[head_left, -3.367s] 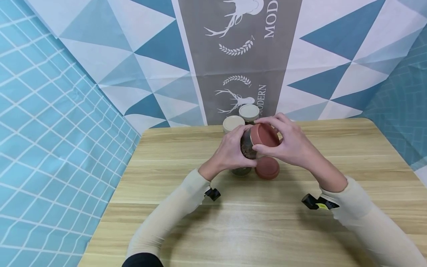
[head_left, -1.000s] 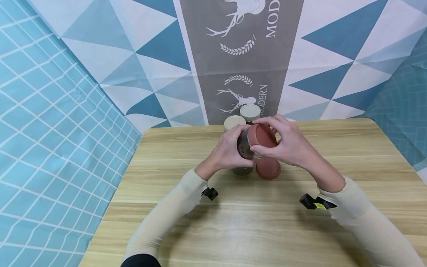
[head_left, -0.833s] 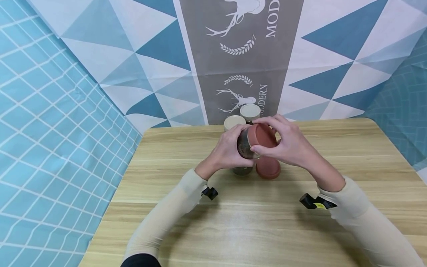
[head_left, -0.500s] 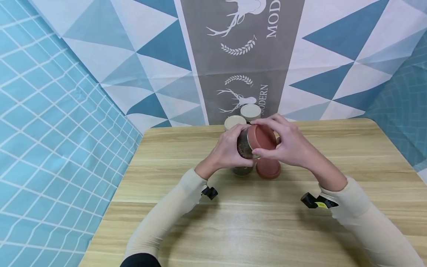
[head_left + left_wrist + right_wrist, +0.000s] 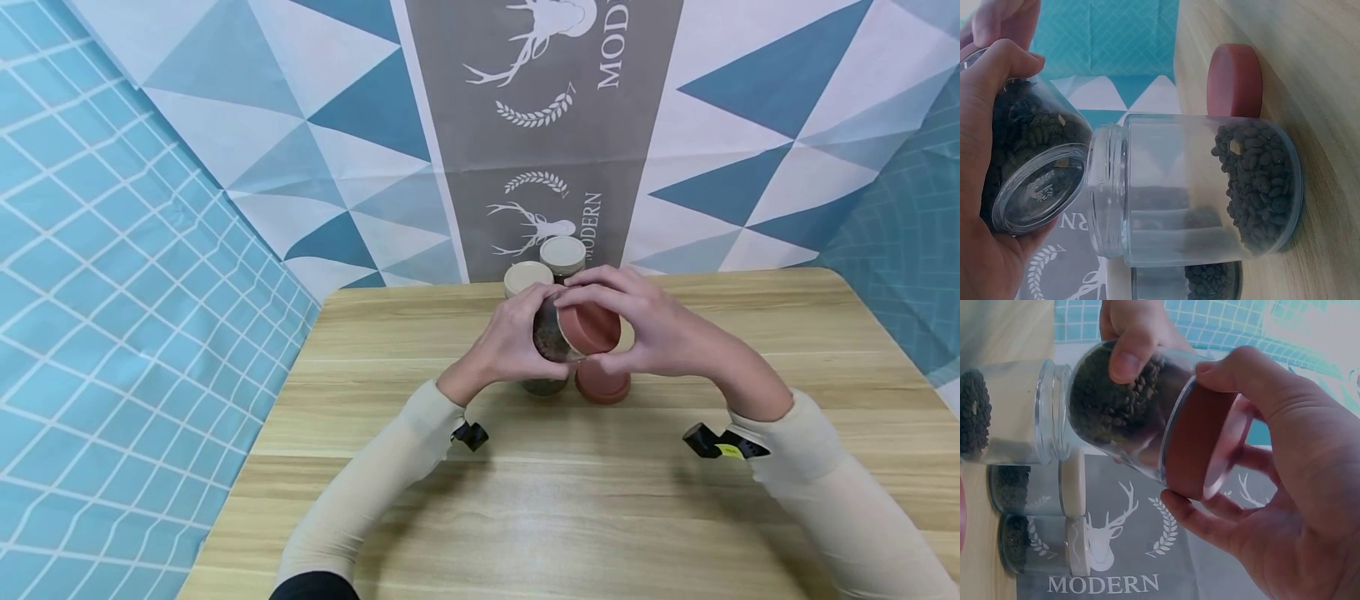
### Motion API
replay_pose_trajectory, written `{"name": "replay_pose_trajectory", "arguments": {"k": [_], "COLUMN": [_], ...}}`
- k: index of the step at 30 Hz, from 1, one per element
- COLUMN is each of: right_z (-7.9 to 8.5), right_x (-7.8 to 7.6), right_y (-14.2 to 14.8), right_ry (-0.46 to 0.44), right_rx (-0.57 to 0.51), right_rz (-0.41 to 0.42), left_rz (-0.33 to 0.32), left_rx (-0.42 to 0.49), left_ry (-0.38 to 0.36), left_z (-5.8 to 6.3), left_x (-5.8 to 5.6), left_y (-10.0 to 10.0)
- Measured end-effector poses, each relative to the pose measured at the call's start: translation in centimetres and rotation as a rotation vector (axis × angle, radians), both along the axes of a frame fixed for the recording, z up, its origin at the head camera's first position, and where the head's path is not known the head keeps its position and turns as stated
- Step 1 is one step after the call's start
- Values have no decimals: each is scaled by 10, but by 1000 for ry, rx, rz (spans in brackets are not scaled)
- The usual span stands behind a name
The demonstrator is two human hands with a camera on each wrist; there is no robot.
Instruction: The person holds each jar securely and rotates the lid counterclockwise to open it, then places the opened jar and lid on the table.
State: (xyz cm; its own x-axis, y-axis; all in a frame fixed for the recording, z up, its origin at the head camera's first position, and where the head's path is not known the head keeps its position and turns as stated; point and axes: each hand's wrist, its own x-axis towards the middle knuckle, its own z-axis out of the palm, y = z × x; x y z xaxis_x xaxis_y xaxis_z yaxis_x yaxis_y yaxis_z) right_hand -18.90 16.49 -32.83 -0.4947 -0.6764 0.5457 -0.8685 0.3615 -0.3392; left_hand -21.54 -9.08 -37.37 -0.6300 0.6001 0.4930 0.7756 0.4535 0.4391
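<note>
My left hand (image 5: 513, 337) grips a glass jar (image 5: 1116, 406) round its body, holding it tilted above the table. Dark bean-like pieces fill part of it. My right hand (image 5: 648, 325) holds the jar's red lid (image 5: 1200, 437) at its rim, thumb on one side and fingers on the other; the lid sits on the jar mouth. Below the held jar, a lidless glass jar (image 5: 1172, 187) stands upright with a layer of the same dark pieces at its bottom. Beside it on the table lies a second red lid (image 5: 603, 383).
Two more glass jars stand behind, one with a cream lid (image 5: 528, 277), the other with a whitish lid (image 5: 562, 252); dark pieces show inside both. A patterned backdrop (image 5: 540, 142) rises at the table's back edge. The wooden table (image 5: 555, 500) extends toward me.
My right hand has shifted its hold round the lid: the thumb has moved down to the lower rim, the fingers lie over the top. My left hand and the jar have barely moved.
</note>
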Motion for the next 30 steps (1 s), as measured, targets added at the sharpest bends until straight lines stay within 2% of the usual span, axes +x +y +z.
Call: {"name": "replay_pose_trajectory", "arguments": {"k": [5,14,24,26,30], "right_z": [-2,-3,2,3,5], "right_x": [-3,-1,2,3,7], "right_y": [1,-1,12,13,9], "right_ry": [81,90,-5,-23,-120], "right_rx": [4,7,-4,-10,-36], "right_rz": [56,52,7,-21,-111], "left_rz": [2,8,20,17,10], "left_rx": [-2,4,11,11,16], "left_ry": [5,-8,-35,-33,-31], "left_z": [0,-1,-2,-2,-2], "left_x": [0,0,-1,-1,-2], "left_y": [0,-2,-6,-6,-5]}}
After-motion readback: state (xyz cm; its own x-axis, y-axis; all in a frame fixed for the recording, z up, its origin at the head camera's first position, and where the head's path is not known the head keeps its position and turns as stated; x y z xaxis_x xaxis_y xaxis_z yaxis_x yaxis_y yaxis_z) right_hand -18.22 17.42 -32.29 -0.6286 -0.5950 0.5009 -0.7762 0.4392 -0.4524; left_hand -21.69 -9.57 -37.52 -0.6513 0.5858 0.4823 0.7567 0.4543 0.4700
